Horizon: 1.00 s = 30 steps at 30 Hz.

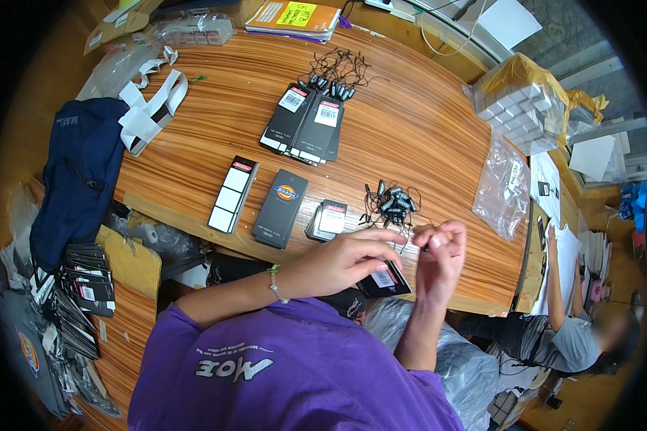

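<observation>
A black hang tag [385,279] with a white label hangs below the left hand [345,260], over the worktop [424,129] edge. The right hand [441,253] pinches its thin string; both hands nearly touch.

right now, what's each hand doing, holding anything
Left hand: fingers pinched on a black hang tag, holding it.
Right hand: fingers closed, pinching a thin black string near the tag.

Navy garment [79,172], white straps [149,108], plastic bag [503,188], box of white cartons [522,108]
</observation>
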Each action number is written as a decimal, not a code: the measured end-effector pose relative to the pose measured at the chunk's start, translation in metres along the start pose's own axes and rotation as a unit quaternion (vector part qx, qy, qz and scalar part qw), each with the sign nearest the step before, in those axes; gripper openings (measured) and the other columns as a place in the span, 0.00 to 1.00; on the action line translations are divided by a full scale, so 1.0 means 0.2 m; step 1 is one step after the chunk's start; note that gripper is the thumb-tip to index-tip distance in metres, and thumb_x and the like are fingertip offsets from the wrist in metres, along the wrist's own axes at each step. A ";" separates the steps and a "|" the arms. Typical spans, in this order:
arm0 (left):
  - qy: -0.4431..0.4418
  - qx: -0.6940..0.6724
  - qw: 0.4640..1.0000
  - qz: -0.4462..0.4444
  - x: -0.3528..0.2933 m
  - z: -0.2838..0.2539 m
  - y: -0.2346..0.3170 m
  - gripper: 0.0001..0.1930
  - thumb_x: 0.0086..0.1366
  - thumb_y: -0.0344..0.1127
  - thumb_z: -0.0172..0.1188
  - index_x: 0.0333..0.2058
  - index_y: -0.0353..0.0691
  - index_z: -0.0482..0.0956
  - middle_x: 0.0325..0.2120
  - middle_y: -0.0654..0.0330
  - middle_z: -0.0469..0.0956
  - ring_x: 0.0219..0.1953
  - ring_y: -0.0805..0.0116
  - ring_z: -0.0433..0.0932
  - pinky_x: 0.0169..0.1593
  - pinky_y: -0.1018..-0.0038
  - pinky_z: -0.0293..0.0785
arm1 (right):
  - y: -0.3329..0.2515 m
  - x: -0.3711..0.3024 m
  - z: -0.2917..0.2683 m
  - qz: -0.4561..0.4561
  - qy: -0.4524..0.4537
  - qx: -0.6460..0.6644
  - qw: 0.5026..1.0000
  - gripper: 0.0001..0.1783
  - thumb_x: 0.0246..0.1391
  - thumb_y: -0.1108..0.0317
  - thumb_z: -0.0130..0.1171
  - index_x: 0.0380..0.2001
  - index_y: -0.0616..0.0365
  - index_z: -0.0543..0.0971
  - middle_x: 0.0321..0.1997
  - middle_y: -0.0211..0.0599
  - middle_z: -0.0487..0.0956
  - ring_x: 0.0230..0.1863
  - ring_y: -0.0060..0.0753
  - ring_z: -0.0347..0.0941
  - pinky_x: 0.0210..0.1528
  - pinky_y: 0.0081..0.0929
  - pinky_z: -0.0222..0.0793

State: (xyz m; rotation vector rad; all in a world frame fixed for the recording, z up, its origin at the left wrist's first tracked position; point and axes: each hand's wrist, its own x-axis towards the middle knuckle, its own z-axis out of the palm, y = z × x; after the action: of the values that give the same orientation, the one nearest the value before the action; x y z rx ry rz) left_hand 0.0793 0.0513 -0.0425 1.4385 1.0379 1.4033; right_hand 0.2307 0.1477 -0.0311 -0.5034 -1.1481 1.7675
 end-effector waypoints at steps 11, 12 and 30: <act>-0.091 0.017 0.990 -0.103 -0.01 0.04 -0.07 0.09 0.60 0.27 0.52 0.38 0.36 0.77 0.32 0.56 0.79 0.35 0.66 0.78 0.41 0.75 0.71 | -0.05 0.07 -0.10 -0.006 0.055 0.058 0.997 0.07 0.52 0.76 0.55 0.34 0.57 0.70 0.29 0.40 0.76 0.33 0.30 0.71 0.42 0.27 0.65; -0.094 0.020 0.989 -0.109 -0.02 0.04 -0.07 0.09 0.60 0.28 0.52 0.38 0.36 0.77 0.32 0.56 0.80 0.35 0.67 0.78 0.41 0.76 0.71 | -0.08 0.09 -0.13 -0.017 0.073 0.074 0.994 0.07 0.52 0.76 0.54 0.35 0.56 0.69 0.30 0.38 0.76 0.33 0.29 0.71 0.42 0.27 0.65; 0.198 -0.014 0.978 -0.058 0.05 -0.19 0.07 0.15 0.60 0.20 0.52 0.47 0.31 0.70 0.36 0.57 0.77 0.41 0.75 0.75 0.47 0.81 0.72 | 0.00 0.06 0.21 -0.076 -0.029 -0.452 0.888 0.04 0.51 0.80 0.54 0.32 0.66 0.75 0.25 0.32 0.73 0.25 0.17 0.68 0.27 0.13 0.63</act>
State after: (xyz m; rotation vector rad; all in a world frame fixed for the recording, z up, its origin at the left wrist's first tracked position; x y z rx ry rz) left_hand 0.0423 0.0572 -0.0262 1.0799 1.3208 1.6501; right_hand 0.1935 0.1368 -0.0095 -0.8678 -1.9838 1.0255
